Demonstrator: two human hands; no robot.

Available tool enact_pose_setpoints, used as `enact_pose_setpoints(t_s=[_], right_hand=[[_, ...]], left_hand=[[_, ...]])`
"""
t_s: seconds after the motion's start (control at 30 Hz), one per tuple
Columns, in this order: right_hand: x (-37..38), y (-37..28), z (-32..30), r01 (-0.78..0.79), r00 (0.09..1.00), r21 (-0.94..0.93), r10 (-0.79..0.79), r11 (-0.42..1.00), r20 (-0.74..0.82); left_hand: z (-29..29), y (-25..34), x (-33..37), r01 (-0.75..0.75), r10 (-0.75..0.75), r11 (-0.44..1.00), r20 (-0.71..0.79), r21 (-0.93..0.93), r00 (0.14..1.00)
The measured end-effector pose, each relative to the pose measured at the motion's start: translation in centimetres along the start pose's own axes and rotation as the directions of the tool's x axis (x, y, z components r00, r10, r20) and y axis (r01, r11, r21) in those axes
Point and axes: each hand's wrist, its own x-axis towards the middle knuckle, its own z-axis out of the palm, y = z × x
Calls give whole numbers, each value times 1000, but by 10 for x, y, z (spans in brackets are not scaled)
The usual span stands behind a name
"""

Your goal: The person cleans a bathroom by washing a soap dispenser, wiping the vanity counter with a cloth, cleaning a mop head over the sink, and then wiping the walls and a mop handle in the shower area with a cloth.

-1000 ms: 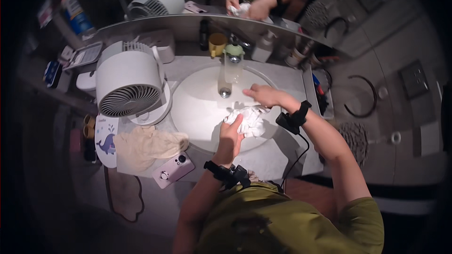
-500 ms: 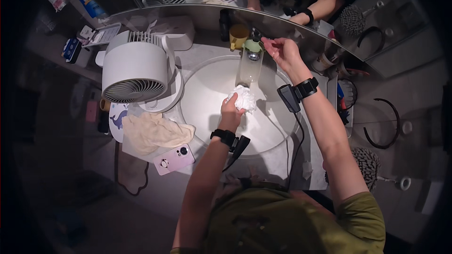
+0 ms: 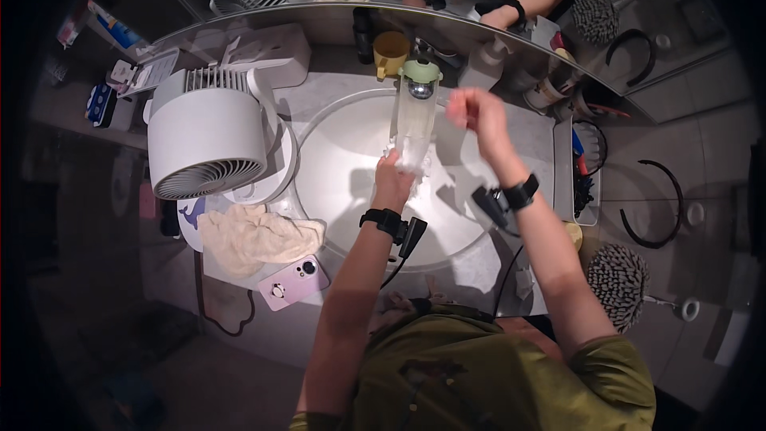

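Left hand [image 3: 394, 181] holds white cloth [image 3: 410, 166], crumpled, axis unclear.

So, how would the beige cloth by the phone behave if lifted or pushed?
The beige cloth would probably hang floppy, given its loose folds. It likely wouldn't roll, lying low and spread out. Pushed, it might bunch up; it's already rumpled.

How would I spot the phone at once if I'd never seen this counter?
Start from the white basin and look to its lower left, where a crumpled beige cloth lies. Just on the person's side of that cloth is the phone. Unlike the soft cloth, it is a flat, pink rectangle with dark round camera lenses.
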Motion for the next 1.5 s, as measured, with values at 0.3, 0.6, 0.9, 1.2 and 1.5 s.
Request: enact_pose_setpoints(t_s=[0.3,0.6,0.9,1.2,1.5], right_hand=[[-19,92,60,-430,902,153,428,890,49],[-3,126,74,-336,941,374,289,864,178],[-7,127,69,-271,958,198,244,942,150],[-5,152,63,13,991,-212,-41,977,-129],[-35,132,71,8,999,-118,-2,993,51]], left_hand=[[28,-11,-30,-80,126,930,-108,359,986],[6,-20,-5,-229,266,620,73,750,961],[6,-15,-18,-224,185,792,126,568,975],[-11,-18,-9,-357,363,815,77,456,929],[-5,-13,-25,-44,41,965,18,260,999]])
